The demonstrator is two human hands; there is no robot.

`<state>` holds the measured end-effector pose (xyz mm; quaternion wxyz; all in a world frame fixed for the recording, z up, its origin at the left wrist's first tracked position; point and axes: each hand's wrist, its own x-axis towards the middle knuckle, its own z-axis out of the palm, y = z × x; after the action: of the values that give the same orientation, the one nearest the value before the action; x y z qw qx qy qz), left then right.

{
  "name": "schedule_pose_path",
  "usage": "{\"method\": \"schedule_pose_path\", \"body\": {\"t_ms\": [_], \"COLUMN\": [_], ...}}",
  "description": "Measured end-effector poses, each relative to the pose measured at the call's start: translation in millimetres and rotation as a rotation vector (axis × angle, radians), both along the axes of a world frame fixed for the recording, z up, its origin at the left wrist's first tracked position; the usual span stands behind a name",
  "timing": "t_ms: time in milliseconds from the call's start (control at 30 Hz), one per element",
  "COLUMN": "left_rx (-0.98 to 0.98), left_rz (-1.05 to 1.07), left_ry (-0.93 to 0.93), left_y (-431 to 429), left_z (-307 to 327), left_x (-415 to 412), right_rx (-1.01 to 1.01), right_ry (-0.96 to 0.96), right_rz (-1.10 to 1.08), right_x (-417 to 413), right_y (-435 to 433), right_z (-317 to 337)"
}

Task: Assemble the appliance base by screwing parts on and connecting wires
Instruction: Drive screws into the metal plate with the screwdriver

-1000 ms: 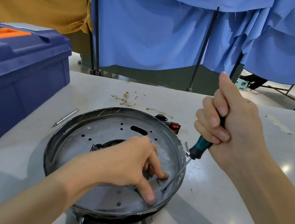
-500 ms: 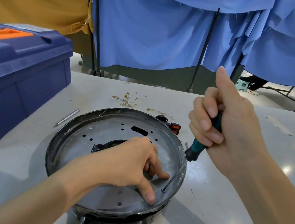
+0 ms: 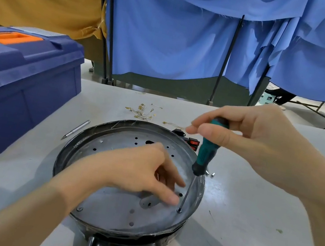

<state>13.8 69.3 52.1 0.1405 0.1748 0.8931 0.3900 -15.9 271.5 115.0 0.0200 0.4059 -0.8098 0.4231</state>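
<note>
Metal base (image 3: pixel 111 209) — screwdriver (image 3: pixel 206 152) tip inside, toolbox (image 3: pixel 22 87) closed

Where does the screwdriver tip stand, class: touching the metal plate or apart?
Touching. Head view: the screwdriver tip sits in a hole of the metal plate, no gap.

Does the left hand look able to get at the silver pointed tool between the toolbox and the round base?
Probably yes: the silver tool lies just outside the base's rim, nothing stands between, and the left hand seems to hold nothing.
</note>
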Motion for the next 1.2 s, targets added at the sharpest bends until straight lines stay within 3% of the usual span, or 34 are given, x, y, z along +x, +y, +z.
{"method": "schedule_pose_path", "body": {"t_ms": [133, 200, 267, 367, 433, 500, 733, 933, 1067, 1200], "left_rx": [0.333, 0.491, 0.520, 0.433, 0.443, 0.472, 0.402, 0.504, 0.456, 0.548], "left_rz": [0.073, 0.075, 0.085, 0.056, 0.019, -0.035, 0.114, 0.014, 0.107, 0.054], "left_ry": [0.139, 0.194, 0.254, 0.275, 0.198, 0.110, 0.163, -0.004, 0.111, 0.012], "left_y": [9, 15, 19, 17, 11, 5, 17, 12, 17, 17], "left_z": [17, 21, 25, 29, 31, 33, 26, 28, 29, 28], "left_x": [6, 7, 8, 7, 5, 4, 1, 4, 6, 5], "right_rx": [0.034, 0.086, 0.128, 0.103, 0.041, 0.033, 0.011, -0.026, -0.054, 0.002], "right_ry": [0.423, 0.541, 0.611, 0.432, 0.240, 0.176, 0.379, 0.290, 0.299, 0.259], "right_rz": [-0.259, -0.318, -0.338, -0.284, -0.148, -0.030, -0.280, -0.092, -0.185, -0.170], "right_x": [2, 3, 6, 8, 9, 9, 7, 8, 8, 8], "right_y": [-7, -12, -14, -9, -2, 0, -10, -7, -15, -9], "right_z": [-5, -8, -9, -5, 1, 3, -1, 1, -3, -1]}}
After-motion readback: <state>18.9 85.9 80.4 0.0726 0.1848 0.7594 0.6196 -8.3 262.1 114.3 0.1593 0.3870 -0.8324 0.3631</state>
